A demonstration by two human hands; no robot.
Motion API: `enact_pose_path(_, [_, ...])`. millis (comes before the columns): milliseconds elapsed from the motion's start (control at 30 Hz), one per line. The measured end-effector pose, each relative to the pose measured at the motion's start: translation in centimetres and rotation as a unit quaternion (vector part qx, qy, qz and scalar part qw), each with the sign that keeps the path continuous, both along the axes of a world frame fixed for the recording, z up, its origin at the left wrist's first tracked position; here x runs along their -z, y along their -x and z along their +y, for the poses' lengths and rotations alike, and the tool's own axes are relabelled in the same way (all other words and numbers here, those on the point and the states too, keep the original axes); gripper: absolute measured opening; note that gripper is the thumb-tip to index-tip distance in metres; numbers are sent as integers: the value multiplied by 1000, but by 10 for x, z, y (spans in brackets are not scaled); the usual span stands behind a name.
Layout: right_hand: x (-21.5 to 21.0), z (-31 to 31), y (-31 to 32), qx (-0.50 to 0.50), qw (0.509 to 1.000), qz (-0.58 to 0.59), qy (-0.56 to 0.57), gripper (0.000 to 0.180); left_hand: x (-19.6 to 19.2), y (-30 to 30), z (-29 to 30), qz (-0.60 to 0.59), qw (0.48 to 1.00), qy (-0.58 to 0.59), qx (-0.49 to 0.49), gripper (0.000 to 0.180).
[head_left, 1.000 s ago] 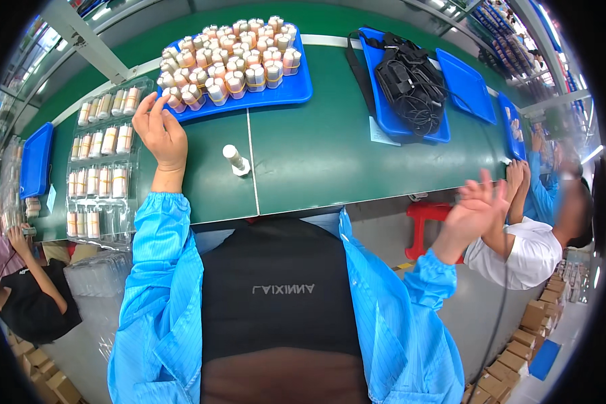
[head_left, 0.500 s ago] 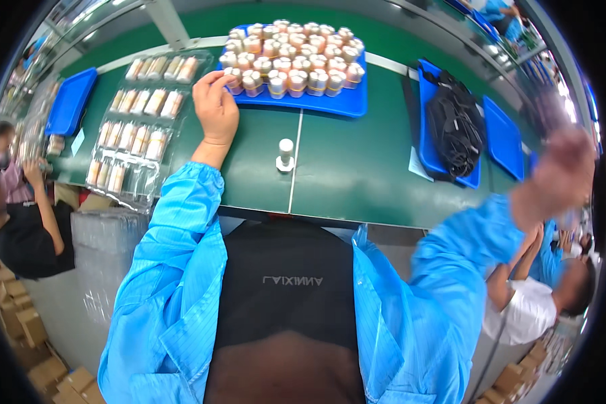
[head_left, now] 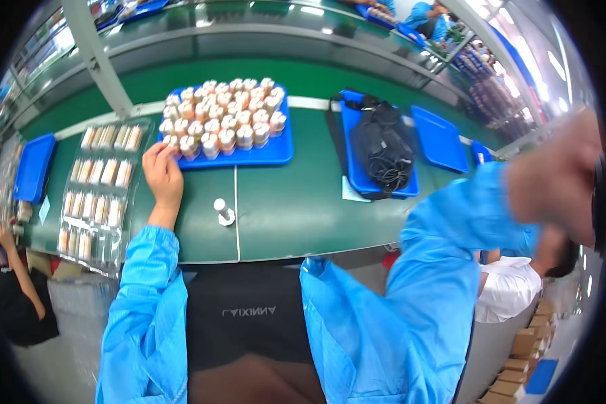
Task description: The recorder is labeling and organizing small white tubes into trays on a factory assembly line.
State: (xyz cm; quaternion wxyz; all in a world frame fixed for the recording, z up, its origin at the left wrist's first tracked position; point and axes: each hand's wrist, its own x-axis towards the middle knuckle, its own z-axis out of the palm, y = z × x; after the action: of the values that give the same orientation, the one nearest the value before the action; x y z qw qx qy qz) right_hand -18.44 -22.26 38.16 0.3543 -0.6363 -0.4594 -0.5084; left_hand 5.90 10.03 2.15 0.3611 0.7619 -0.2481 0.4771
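I'm resting my left hand (head_left: 161,176) flat, fingers spread, fingertips touching the small capped bottles (head_left: 217,128) at the blue tray (head_left: 276,153)'s near-left corner. One lone bottle (head_left: 222,211) is standing just below the tray on the counter (head_left: 296,209). My right hand (head_left: 552,185) is blurring, lifted off right; grip unclear. Best picking the corner bottle upright.

We note a green bench (head_left: 296,209) carrying a blue tray of small bottles (head_left: 276,153), clear blister packs (head_left: 97,188), one loose bottle (head_left: 222,211), and other blue trays (head_left: 440,138).
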Motion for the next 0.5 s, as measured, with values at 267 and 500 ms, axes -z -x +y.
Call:
enact_pose_path(267, [249, 46, -99, -69, 758, 629, -156, 24, -12, -4, 1, -3, 998, 54, -20, 19])
enact_pose_path(500, [292, 56, -50, -30, 698, 695, 172, 25, -16, 6, 7, 16, 999, 45, 0, 20])
